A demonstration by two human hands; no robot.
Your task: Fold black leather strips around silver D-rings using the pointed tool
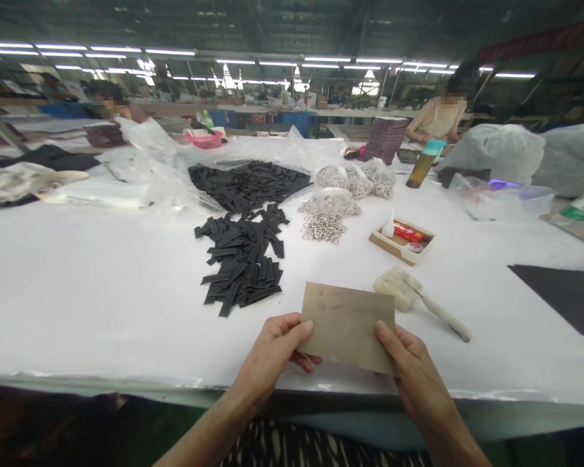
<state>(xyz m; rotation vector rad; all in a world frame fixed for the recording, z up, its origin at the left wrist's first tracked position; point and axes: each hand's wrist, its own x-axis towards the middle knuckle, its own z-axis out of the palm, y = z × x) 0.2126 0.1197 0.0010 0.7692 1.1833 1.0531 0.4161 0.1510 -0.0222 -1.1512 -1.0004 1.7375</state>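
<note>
Between my two hands, above the table's near edge, is a brown card (348, 331) with faint handwriting near its top. My left hand (282, 340) pinches its left edge, thumb on the front. At the right edge, my right hand (409, 350) grips it the same way, with its fingers hidden behind. Beyond the card to the left lies a loose pile of short black strips (243, 259). A pale block (396, 287) sits just behind the card's right corner, with a light-handled tool (442, 314) resting against it.
A larger heap of black strips (248, 181) lies on clear plastic further back. Metal rings (324, 227) spill from a bag beside it. A small box (401, 241) holds a red tube. Right of it stand a bottle (425, 163) and a black sheet (564, 295). Other people work behind.
</note>
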